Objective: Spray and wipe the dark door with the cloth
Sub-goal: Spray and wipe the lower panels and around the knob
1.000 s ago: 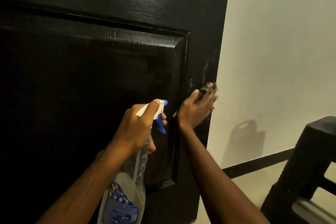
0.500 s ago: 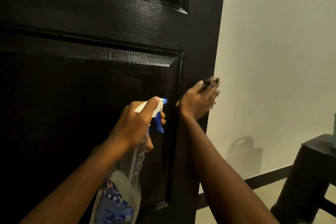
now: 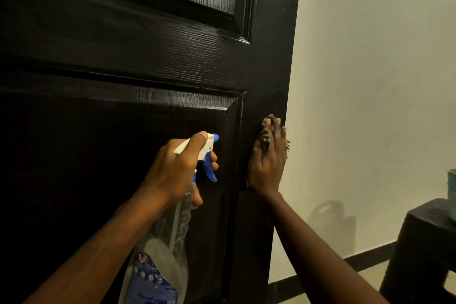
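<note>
The dark panelled door (image 3: 148,57) fills the left and centre of the view, its grain shining in places. My left hand (image 3: 172,170) grips the neck of a clear spray bottle (image 3: 160,254) with a white head and blue trigger, nozzle pointing at the lower panel. My right hand (image 3: 269,163) lies flat with straight fingers on the door's right stile, pressing a small patterned cloth (image 3: 265,136) against it. Most of the cloth is hidden under the palm; only its top and a frayed edge show.
A pale wall (image 3: 370,81) with a dark skirting strip (image 3: 345,264) stands right of the door edge. A dark stool or table (image 3: 419,242) sits at the lower right with a green object (image 3: 452,192) on it. The bottle's shadow falls on the wall.
My right hand has turned more upright and slid the cloth along the right stile. The view has tilted up, showing more of the upper panel. The left hand keeps holding the bottle.
</note>
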